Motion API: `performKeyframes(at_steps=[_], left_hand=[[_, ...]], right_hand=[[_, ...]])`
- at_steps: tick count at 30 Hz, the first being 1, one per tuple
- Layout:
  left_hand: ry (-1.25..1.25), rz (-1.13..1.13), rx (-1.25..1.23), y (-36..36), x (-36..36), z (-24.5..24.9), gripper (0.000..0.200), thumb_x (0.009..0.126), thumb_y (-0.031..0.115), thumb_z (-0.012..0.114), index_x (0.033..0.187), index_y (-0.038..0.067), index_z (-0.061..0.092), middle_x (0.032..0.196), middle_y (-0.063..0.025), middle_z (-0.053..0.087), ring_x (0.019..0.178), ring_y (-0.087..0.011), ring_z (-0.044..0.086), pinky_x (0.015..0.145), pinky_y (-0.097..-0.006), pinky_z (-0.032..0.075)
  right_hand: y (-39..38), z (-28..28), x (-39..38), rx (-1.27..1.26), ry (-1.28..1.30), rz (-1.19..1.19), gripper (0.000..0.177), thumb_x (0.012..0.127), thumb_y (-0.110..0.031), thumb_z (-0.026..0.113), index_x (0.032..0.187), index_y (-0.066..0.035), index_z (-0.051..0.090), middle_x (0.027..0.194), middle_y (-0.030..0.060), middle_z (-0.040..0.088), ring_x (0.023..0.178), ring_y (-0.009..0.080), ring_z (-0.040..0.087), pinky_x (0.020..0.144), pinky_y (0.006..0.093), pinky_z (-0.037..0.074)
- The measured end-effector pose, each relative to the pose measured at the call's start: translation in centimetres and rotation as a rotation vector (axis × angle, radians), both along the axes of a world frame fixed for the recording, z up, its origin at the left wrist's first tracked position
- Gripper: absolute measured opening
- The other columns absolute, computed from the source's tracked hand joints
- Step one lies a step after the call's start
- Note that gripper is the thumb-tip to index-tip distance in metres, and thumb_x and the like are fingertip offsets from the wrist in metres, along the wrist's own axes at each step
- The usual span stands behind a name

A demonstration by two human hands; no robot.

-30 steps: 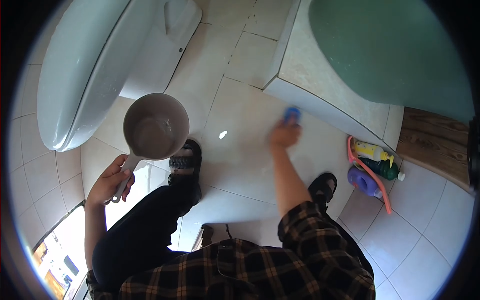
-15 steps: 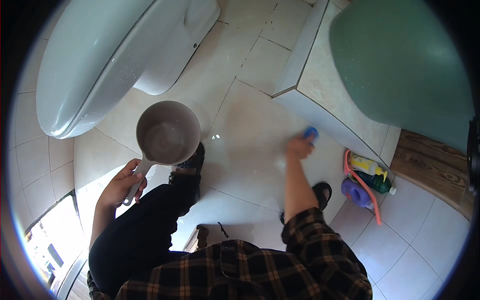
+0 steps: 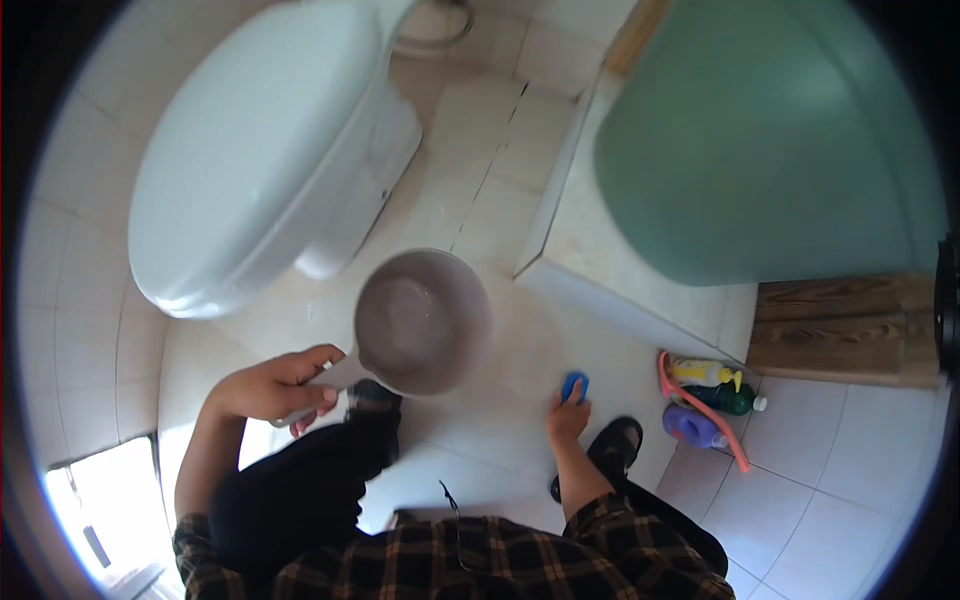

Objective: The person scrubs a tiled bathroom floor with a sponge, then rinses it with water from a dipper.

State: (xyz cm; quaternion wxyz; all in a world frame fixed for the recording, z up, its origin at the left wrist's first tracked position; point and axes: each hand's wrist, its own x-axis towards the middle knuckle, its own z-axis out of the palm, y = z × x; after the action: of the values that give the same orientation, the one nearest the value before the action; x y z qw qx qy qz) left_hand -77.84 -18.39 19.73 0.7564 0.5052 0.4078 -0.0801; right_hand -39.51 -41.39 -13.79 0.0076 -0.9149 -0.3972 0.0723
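My left hand [image 3: 272,390] is closed around the handle of a grey-brown plastic water dipper [image 3: 424,325]. The dipper's round bowl faces up over the floor, in front of my left foot. Low over the tiles, my right hand [image 3: 569,412] grips a small blue scrubber [image 3: 574,383] with the fingers at its top. That hand is beside my right sandal [image 3: 617,440], and the scrubber lies close to the pale floor [image 3: 520,350].
A white toilet [image 3: 250,170] stands at the upper left. On the right, a large green tub [image 3: 770,150] rests on a tiled ledge [image 3: 640,280]. Below it are a yellow bottle [image 3: 705,373], a green bottle [image 3: 730,399], a purple bottle [image 3: 692,426] and an orange-red strip [image 3: 715,425].
The dipper has moved right and toward me. My right hand has drawn the scrubber back from the ledge, toward me and leftward. The camera view has shifted too.
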Motion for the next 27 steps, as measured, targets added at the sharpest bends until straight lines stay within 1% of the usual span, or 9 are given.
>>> performKeyframes(at_steps=[3,9,12,16,20,22,24,25,27], left_hand=[[-0.139,0.011,0.084,0.7,3.5,6.2,0.027,0.088,0.014,0.046,0.111,0.001,0.038,0.068,-0.0033,0.049,0.049,-0.0092,0.049,0.041,-0.0221,0.040],[-0.371,0.221,0.674,0.0,10.3,23.0,0.045,0.087,0.021,0.052,0.124,0.004,0.032,0.062,-0.0039,0.049,0.040,-0.0083,0.044,0.035,-0.0213,0.035],[-0.411,0.247,1.120,1.2,15.3,30.3,0.039,0.085,0.029,0.050,0.110,0.001,0.042,0.061,-0.0022,0.048,0.036,-0.0061,0.041,0.031,-0.0189,0.034],[-0.091,0.070,1.375,6.2,23.3,37.6,0.019,0.084,0.023,0.044,0.085,0.004,0.047,0.066,-0.0025,0.051,0.043,-0.0086,0.044,0.037,-0.0225,0.037],[0.420,-0.279,1.720,10.1,33.8,39.4,0.027,0.085,0.021,0.040,0.100,0.001,0.049,0.070,-0.0058,0.053,0.046,-0.0137,0.047,0.042,-0.0281,0.040],[0.603,-0.447,1.789,12.0,38.9,38.8,0.026,0.085,0.019,0.040,0.097,-0.001,0.050,0.069,-0.0075,0.054,0.048,-0.0169,0.050,0.042,-0.0285,0.041],[0.640,-0.544,1.732,12.3,43.4,37.0,0.027,0.085,0.020,0.039,0.091,-0.003,0.053,0.068,-0.0096,0.055,0.049,-0.0180,0.051,0.043,-0.0316,0.041],[0.540,-0.320,1.570,13.3,46.0,35.5,0.027,0.084,0.020,0.041,0.090,-0.003,0.054,0.069,-0.0098,0.057,0.049,-0.0186,0.052,0.045,-0.0335,0.043],[0.505,-0.322,1.484,12.4,49.2,33.5,0.026,0.082,0.020,0.044,0.087,-0.002,0.057,0.072,-0.0093,0.059,0.052,-0.0189,0.054,0.049,-0.0362,0.044]], right_hand=[[0.2,-0.8,0.0,-0.049,0.074,-0.065,0.066,0.079,-0.039,0.053,0.135,-0.019,0.024,0.098,0.0241,0.045,0.088,0.0379,0.050,0.074,0.0485,0.043],[2.1,2.6,2.5,-0.436,0.522,-0.196,0.079,0.082,-0.046,0.047,0.138,-0.029,-0.006,0.132,0.0186,0.026,0.118,0.0357,0.035,0.095,0.0469,0.033],[2.4,2.8,3.1,-0.461,0.532,-0.196,0.070,0.084,-0.042,0.045,0.139,-0.034,0.001,0.130,0.0180,0.027,0.116,0.0352,0.035,0.095,0.0465,0.032],[3.3,4.7,3.4,-0.482,0.638,-0.268,0.071,0.085,-0.040,0.044,0.138,-0.036,-0.004,0.133,0.0163,0.024,0.118,0.0345,0.032,0.097,0.0455,0.029],[3.8,4.6,3.5,-0.487,0.672,-0.285,0.072,0.085,-0.039,0.045,0.138,-0.036,-0.005,0.133,0.0161,0.023,0.117,0.0342,0.031,0.097,0.0449,0.028],[3.7,4.4,3.7,-0.489,0.655,-0.270,0.073,0.085,-0.038,0.045,0.138,-0.036,-0.005,0.132,0.0164,0.023,0.116,0.0341,0.032,0.096,0.0449,0.028],[3.6,4.4,3.4,-0.470,0.633,-0.254,0.073,0.085,-0.038,0.045,0.138,-0.035,-0.005,0.131,0.0167,0.023,0.114,0.0338,0.032,0.095,0.0453,0.028],[3.6,4.3,3.5,-0.452,0.632,-0.243,0.073,0.085,-0.038,0.045,0.138,-0.035,-0.005,0.130,0.0168,0.024,0.113,0.0336,0.032,0.094,0.0456,0.029],[3.4,4.0,3.5,-0.427,0.637,-0.225,0.073,0.085,-0.039,0.045,0.138,-0.035,-0.005,0.128,0.0170,0.024,0.111,0.0331,0.033,0.093,0.0463,0.029]])
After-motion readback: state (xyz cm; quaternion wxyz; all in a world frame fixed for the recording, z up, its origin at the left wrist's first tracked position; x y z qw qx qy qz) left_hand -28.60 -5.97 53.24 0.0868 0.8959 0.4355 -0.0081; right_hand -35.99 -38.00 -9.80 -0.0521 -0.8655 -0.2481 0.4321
